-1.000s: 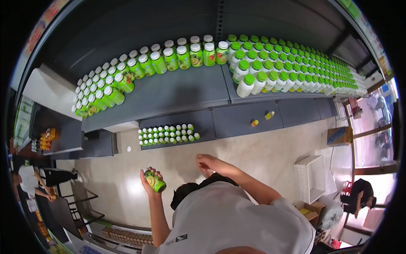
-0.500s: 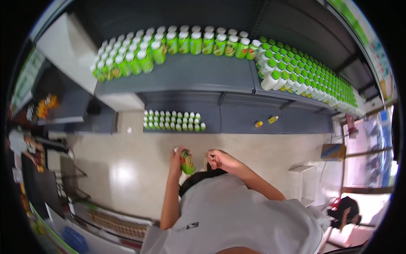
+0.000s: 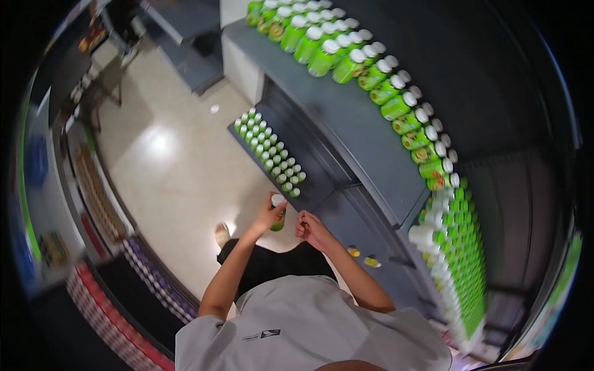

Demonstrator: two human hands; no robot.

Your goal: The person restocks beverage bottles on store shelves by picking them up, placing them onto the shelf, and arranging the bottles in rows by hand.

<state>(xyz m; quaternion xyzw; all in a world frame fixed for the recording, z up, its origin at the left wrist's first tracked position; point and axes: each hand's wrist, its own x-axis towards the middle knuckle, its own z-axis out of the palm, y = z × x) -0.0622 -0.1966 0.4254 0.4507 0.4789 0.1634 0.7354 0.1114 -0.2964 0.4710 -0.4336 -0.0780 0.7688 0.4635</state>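
My left hand [image 3: 265,217] is wrapped round a green bottle [image 3: 278,224] with a white cap, held upright in front of my body. Just to its right, my right hand [image 3: 313,231] has its fingers curled closed; a small dark spot shows at the fingertips, too small to name. Beyond both hands, rows of green bottles [image 3: 267,148] with white caps stand on the low grey shelf [image 3: 297,137]. More white-capped green bottles [image 3: 383,91] line the upper grey shelf [image 3: 365,133].
White bottles with green caps [image 3: 461,260] crowd the shelf at right. Two small yellow bottles [image 3: 372,261] lie on the lower shelf. Purple-and-white packs [image 3: 158,281] and red-and-white packs [image 3: 111,315] fill racks at lower left. Another person [image 3: 117,28] is at the upper left.
My view has turned to the right, so the shelves now run diagonally. The bottle in my left hand has gone from tilted to upright. My right hand stays closed.
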